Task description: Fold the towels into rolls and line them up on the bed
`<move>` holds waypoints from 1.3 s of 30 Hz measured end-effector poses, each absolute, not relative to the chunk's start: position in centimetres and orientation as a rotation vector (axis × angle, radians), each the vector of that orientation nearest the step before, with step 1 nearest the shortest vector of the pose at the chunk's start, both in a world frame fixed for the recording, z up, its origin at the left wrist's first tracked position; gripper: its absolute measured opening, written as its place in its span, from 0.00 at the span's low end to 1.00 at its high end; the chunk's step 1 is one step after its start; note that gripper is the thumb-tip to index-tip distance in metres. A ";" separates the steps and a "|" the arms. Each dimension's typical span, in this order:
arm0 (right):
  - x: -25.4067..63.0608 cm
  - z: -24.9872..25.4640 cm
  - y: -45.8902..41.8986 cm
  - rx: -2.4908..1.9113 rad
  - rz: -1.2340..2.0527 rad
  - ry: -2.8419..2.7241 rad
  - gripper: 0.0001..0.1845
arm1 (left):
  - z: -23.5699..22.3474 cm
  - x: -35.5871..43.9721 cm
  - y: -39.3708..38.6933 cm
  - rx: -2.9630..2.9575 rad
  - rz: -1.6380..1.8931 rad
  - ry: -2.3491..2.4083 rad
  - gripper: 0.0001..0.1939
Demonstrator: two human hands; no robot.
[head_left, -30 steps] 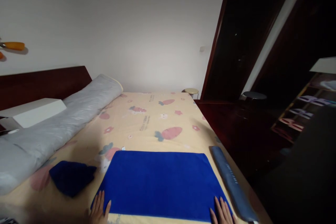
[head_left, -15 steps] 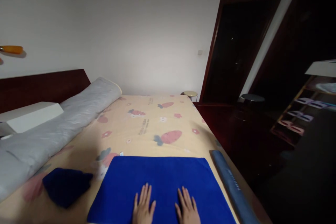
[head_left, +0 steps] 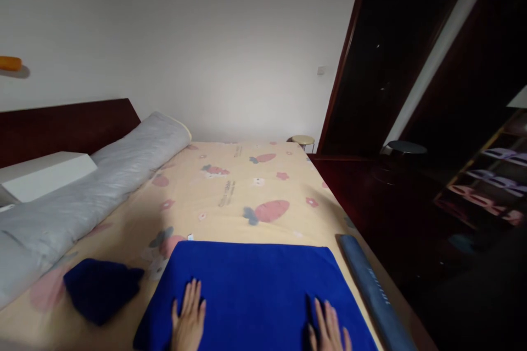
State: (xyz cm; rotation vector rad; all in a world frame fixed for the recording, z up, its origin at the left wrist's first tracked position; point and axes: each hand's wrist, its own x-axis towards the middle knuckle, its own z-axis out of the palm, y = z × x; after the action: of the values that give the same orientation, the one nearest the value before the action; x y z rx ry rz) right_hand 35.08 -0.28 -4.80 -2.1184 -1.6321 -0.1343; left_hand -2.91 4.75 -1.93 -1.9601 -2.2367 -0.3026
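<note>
A blue cloth [head_left: 251,290], perhaps a towel, lies spread flat on the bed at the bottom centre. On its left part my left hand [head_left: 189,315] rests palm down with fingers stretched out. Toward the cloth's right side is my right hand [head_left: 328,329], also palm down, fingers somewhat apart; its wrist is cut off by the lower edge of the view. Neither hand grips anything. Left of the cloth sits a crumpled dark blue cloth [head_left: 102,289]. A long grey-blue rolled or folded item [head_left: 374,290] with pale lettering lies along the bed's right edge.
The bed [head_left: 234,192] has a yellow carrot-print sheet. A grey rolled quilt [head_left: 135,159] and a white box [head_left: 49,174] lie by the dark headboard [head_left: 69,123]. Beyond the right edge are stools [head_left: 303,140], a shoe rack [head_left: 486,175] and a dark door [head_left: 395,60].
My hands have slid apart across the blue cloth, the left one leftward and the right one rightward. The camera view has shifted slightly.
</note>
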 end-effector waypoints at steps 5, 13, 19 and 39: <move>26.0 -1.9 5.0 -1.751 0.219 -2.148 0.29 | -2.4 9.2 6.4 -2.393 -0.349 -1.913 0.29; 32.5 -0.2 14.0 -1.718 0.387 -2.336 0.29 | -1.7 0.3 14.4 -2.309 -0.184 -2.093 0.27; 47.1 -3.0 15.0 -2.197 0.104 -1.991 0.36 | -2.8 -12.9 17.8 -1.903 -0.240 -2.280 0.28; 22.9 -4.1 3.6 -1.592 0.230 -2.091 0.26 | 0.6 11.2 15.4 -2.680 -0.361 -1.560 0.30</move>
State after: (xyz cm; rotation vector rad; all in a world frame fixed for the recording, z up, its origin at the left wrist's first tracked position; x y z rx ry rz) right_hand 22.94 3.65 -4.14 -1.5925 -2.0910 0.2300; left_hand 11.21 15.44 0.64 -2.6797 -1.5599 -0.3609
